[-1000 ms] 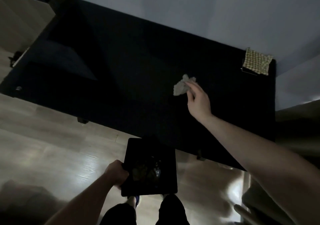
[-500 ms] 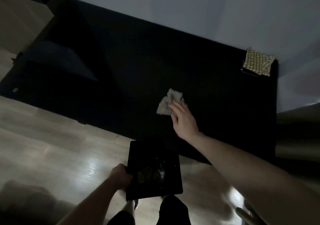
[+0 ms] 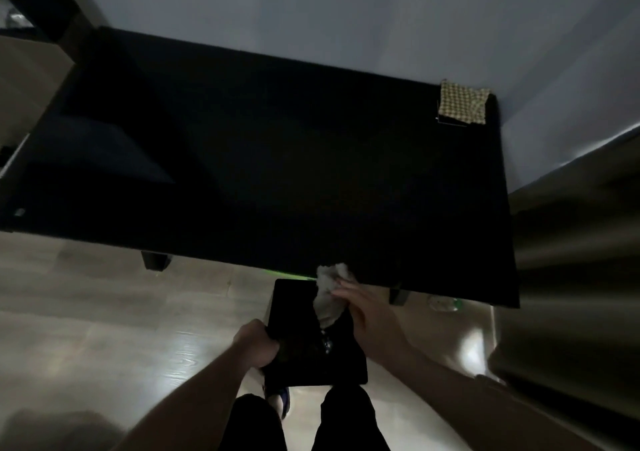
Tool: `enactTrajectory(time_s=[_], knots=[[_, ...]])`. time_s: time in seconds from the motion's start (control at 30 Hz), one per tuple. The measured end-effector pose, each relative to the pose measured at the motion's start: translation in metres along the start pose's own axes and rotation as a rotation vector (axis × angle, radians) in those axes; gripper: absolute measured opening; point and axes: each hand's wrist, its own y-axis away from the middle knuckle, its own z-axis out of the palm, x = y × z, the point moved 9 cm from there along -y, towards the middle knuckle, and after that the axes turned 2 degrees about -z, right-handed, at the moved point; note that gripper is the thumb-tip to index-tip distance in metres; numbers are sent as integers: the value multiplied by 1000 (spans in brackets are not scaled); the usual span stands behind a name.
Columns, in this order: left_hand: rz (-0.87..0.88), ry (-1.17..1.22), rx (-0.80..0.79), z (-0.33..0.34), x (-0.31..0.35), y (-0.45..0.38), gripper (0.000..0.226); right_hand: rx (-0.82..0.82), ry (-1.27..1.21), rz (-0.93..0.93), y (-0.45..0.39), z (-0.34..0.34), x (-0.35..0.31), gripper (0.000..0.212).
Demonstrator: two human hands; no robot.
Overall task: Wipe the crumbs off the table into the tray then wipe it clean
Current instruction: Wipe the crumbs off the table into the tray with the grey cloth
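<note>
A black table point(image 3: 277, 159) fills the middle of the dim head view. My left hand point(image 3: 258, 345) grips the left edge of a black tray point(image 3: 294, 305), held just below the table's near edge. A few pale crumbs point(image 3: 325, 341) glint on the tray. My right hand point(image 3: 367, 315) holds a crumpled pale cloth point(image 3: 329, 291), which hangs over the table's near edge onto the tray. In this light I cannot tell crumbs on the table top.
A checked yellow cloth point(image 3: 462, 107) lies at the table's far right corner against the grey wall. A dark cushioned seat point(image 3: 100, 152) stands left of the table. Pale wooden floor point(image 3: 104, 312) lies below, my legs point(image 3: 301, 423) stand at the bottom, a curtain point(image 3: 571, 277) hangs right.
My right hand has dragged the cloth from the middle of the table to its near edge and over onto the tray. My left hand has brought the tray up under that edge.
</note>
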Motion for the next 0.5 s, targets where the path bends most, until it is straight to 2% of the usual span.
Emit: enactTrajectory(time_s=[0.17, 0.23, 0.3, 0.43, 0.5], knots=[[13, -19, 13, 3, 4, -3, 37, 291, 35, 84, -36, -104, 21, 46], [9, -20, -4, 8, 9, -3, 27, 350, 126, 150, -57, -144, 45, 47], [1, -14, -7, 11, 13, -4, 12, 361, 201, 273, -78, -174, 78, 48], [-19, 43, 2, 19, 18, -7, 15, 254, 374, 539, -96, -183, 147, 46], [-23, 43, -5, 24, 21, -7, 16, 215, 467, 541, -95, -167, 158, 49]])
